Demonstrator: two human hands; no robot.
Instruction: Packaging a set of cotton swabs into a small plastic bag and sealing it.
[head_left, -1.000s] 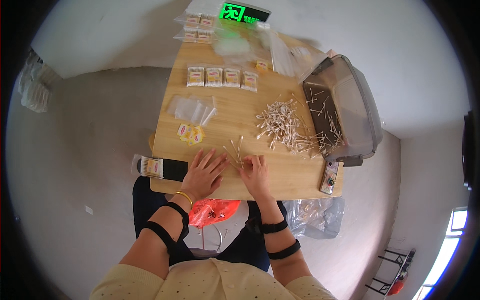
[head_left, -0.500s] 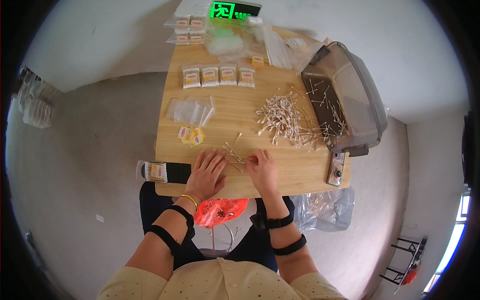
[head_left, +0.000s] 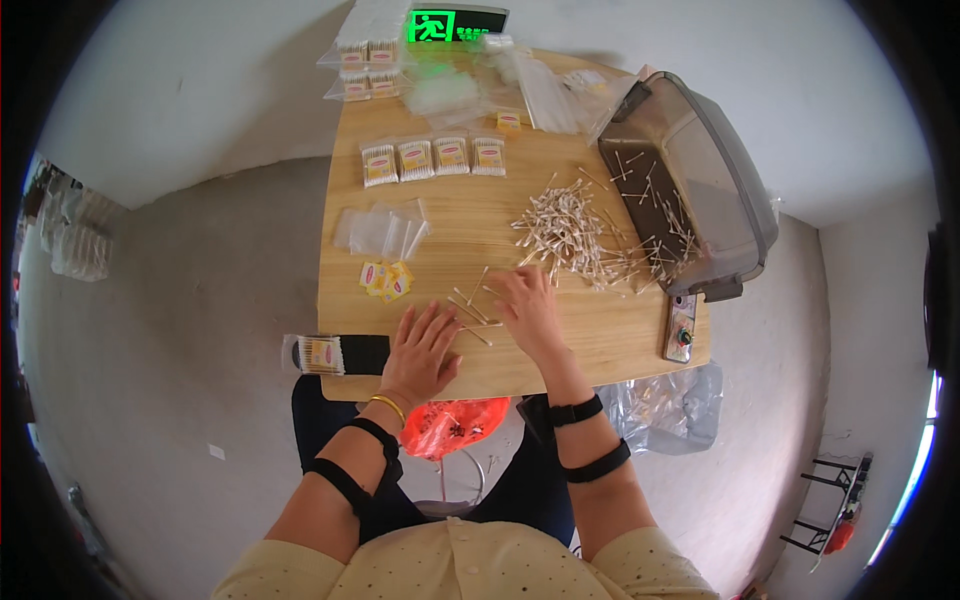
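Frame centre: left hand [head_left: 424, 352] lies open beside loose swabs [head_left: 478, 286]; right hand [head_left: 530, 305], grip not discernible. Apparent step: swab handling; next move requires fingertip precision.

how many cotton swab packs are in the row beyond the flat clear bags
4: the leftmost cotton swab pack, the second pack, the third pack and the rightmost pack, side by side beyond the clear plastic bags. None in this row appears hidden.
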